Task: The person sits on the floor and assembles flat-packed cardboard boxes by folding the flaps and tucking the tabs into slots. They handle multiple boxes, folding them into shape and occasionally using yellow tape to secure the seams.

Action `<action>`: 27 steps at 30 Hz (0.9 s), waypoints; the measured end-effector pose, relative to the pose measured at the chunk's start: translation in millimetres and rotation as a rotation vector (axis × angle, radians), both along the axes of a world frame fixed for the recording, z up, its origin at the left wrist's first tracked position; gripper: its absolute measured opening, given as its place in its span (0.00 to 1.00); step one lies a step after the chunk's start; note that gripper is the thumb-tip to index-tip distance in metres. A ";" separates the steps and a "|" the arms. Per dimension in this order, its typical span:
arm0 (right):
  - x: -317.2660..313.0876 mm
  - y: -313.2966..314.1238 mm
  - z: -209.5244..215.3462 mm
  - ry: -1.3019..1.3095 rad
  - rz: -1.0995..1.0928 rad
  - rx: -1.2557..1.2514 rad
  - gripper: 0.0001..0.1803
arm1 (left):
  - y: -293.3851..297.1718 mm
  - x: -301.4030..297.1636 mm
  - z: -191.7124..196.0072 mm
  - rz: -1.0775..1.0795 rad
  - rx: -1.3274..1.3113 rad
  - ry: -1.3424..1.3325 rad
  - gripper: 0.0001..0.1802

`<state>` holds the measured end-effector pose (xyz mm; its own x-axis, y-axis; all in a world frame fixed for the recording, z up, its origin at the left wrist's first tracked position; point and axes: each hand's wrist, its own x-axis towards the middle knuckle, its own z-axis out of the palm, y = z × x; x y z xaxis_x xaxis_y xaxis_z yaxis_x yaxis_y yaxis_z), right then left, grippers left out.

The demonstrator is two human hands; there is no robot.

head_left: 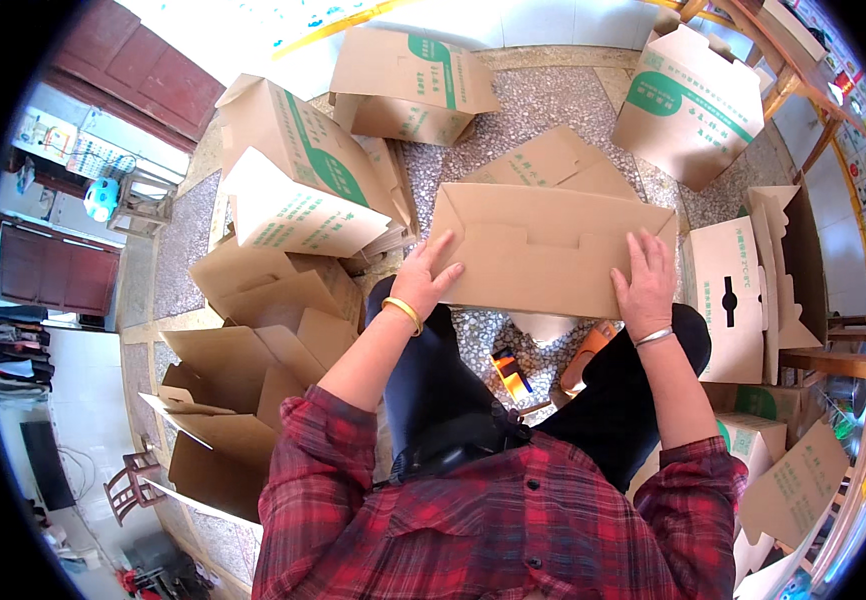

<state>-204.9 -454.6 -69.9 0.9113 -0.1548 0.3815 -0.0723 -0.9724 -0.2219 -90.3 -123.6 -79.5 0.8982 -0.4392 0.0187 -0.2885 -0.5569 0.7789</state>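
Observation:
A brown cardboard box (543, 255) sits in front of my knees, its plain face with folded corner seams and a central tab slot turned up. My left hand (427, 277), below a gold bangle, holds the box's left end, fingers and thumb lying on its edge. At the right end my right hand (647, 283), with a silver bangle at the wrist, holds the box with fingers spread over the face. The box's underside and any fingertips beneath it are hidden. Just beyond lies a flat printed cardboard piece (563, 165), partly covered by the box.
Green-printed cartons stand at the left (303, 170), far middle (413, 85) and far right (693, 105). Several opened cartons (223, 370) crowd my left side. A carton with a black handle slot (731, 300) is at my right. An orange-and-black item (511, 375) lies between my feet.

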 end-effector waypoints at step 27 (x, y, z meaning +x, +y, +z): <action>-10.2 -55.6 -47.6 0.082 -0.075 1.195 0.46 | 4.8 7.7 -15.5 0.273 -0.180 0.718 0.32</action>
